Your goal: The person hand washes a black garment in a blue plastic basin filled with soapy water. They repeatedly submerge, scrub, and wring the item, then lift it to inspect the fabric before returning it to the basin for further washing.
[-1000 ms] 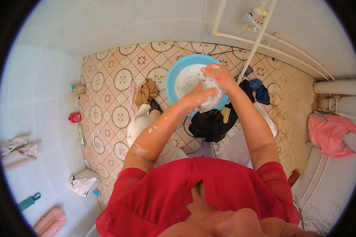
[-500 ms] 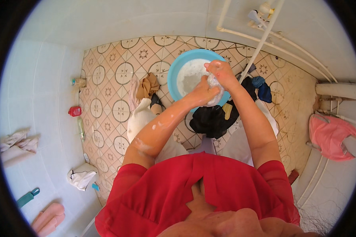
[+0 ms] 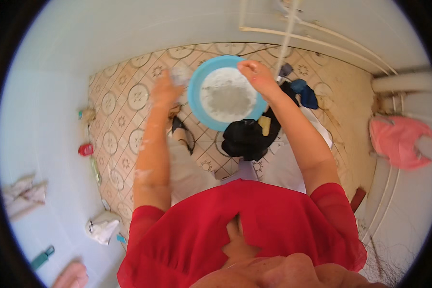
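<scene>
A light blue basin (image 3: pixel 193 98) of cloudy, sudsy water stands on the tiled floor in front of me. My left hand (image 3: pixel 165 92), smeared by motion, is left of the basin with a small wet white cloth (image 3: pixel 180 75) blurred at its fingers. Over the basin's right rim is my right hand (image 3: pixel 258 77), its fingers curled together and nothing visible in them. Streaks of foam lie on my left forearm. Black cloth (image 3: pixel 245 137) is heaped against the basin's near side, with a yellowish bar (image 3: pixel 264 126) resting on it.
Dark blue cloth (image 3: pixel 309 97) lies right of the basin, near a pale upright pipe (image 3: pixel 288 41). Brown cloth (image 3: pixel 174 111) is partly hidden by my left arm. A red container (image 3: pixel 85 150) stands along the left wall; a pink cloth (image 3: pixel 399 141) hangs at the right.
My hands have parted from wringing the white cloth over the basin. The left has swung left, out past the rim, with the cloth; the right stays above the basin's right side.
</scene>
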Tool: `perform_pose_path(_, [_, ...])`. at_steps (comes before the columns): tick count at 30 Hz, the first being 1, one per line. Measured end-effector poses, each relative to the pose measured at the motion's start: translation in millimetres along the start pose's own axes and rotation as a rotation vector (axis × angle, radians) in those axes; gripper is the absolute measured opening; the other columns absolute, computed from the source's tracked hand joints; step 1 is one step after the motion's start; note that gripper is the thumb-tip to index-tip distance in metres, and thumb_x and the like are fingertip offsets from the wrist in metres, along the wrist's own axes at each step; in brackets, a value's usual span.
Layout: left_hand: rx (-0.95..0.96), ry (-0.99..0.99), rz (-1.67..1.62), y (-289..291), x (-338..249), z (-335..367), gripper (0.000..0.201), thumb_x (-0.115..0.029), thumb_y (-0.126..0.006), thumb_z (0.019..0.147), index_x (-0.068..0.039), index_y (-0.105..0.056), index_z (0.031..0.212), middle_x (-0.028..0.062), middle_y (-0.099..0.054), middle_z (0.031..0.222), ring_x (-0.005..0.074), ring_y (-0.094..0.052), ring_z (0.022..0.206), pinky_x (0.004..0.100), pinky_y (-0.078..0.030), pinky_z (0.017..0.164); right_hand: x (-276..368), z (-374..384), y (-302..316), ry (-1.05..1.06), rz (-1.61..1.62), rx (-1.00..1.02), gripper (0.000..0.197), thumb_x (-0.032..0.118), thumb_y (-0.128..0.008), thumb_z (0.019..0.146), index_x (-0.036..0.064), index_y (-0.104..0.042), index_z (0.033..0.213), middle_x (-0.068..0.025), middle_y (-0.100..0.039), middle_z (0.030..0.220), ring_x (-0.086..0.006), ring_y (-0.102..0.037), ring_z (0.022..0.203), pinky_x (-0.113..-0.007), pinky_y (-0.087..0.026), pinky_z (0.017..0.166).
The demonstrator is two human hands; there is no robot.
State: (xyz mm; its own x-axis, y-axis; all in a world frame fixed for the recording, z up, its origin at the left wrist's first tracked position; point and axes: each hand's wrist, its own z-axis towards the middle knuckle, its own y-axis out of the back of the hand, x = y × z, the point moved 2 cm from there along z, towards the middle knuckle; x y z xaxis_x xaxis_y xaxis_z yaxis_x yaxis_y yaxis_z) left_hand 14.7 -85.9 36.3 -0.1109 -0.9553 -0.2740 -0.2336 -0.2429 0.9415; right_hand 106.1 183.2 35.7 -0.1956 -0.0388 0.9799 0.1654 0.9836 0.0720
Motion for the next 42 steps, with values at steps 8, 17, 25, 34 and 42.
perform_pose_path(8, [0.232, 0.030, 0.362, -33.7, 208.8, 66.9, 0.069, -0.038, -0.061, 0.072, 0.001, -0.045, 0.126, 0.0257, -0.052, 0.120, 0.0369, -0.050, 0.114, 0.0423, -0.040, 0.096, 61.3, -144.9, 146.6, 0.105, -0.299, -0.517, 0.025, 0.023, -0.055, 0.089, -0.0003, -0.062, 0.093, -0.0038, -0.060, 0.073, -0.0106, -0.054, 0.068, -0.028, -0.045, 0.064])
perform_pose_path(17, [0.143, -0.202, 0.039, -43.8, 95.0, 64.5, 0.057, -0.038, -0.057, 0.079, 0.002, -0.052, 0.120, 0.0213, -0.052, 0.123, 0.0327, -0.047, 0.118, 0.0385, -0.035, 0.099, -98.6, -627.0, 278.3, -1.676, -1.270, 0.219, 0.034, 0.029, -0.053, 0.085, 0.0051, -0.059, 0.108, -0.0150, -0.059, 0.111, -0.0313, -0.056, 0.103, -0.040, -0.046, 0.086])
perform_pose_path(25, [0.266, -0.127, 0.237, -40.4, 94.3, 60.7, 0.054, -0.037, -0.056, 0.080, -0.002, -0.053, 0.121, 0.0175, -0.051, 0.126, 0.0305, -0.047, 0.118, 0.0380, -0.037, 0.099, -130.9, -772.2, 190.3, -1.812, -0.832, 0.077, 0.034, 0.029, -0.058, 0.082, 0.0060, -0.059, 0.108, -0.0144, -0.060, 0.101, -0.0289, -0.058, 0.096, -0.039, -0.046, 0.086])
perform_pose_path(34, [0.313, -0.181, 0.190, -34.0, 42.9, 40.2, 0.055, -0.038, -0.055, 0.080, -0.003, -0.051, 0.123, 0.0143, -0.051, 0.127, 0.0282, -0.047, 0.118, 0.0356, -0.037, 0.099, -151.0, -780.5, 202.1, -1.730, -0.841, 0.014, 0.036, 0.028, -0.064, 0.079, 0.0070, -0.059, 0.108, -0.0137, -0.062, 0.089, -0.0263, -0.060, 0.088, -0.039, -0.045, 0.086])
perform_pose_path(42, [0.466, -0.407, 0.094, -137.8, -39.9, -12.0, 0.069, -0.044, -0.063, 0.075, -0.005, -0.045, 0.129, 0.0226, -0.045, 0.128, 0.0342, -0.044, 0.119, 0.0385, -0.037, 0.099, -179.7, -708.6, 233.8, -1.322, -1.103, 0.205, 0.033, 0.028, -0.066, 0.079, 0.0080, -0.059, 0.104, -0.0125, -0.061, 0.074, -0.0232, -0.060, 0.072, -0.038, -0.046, 0.072])
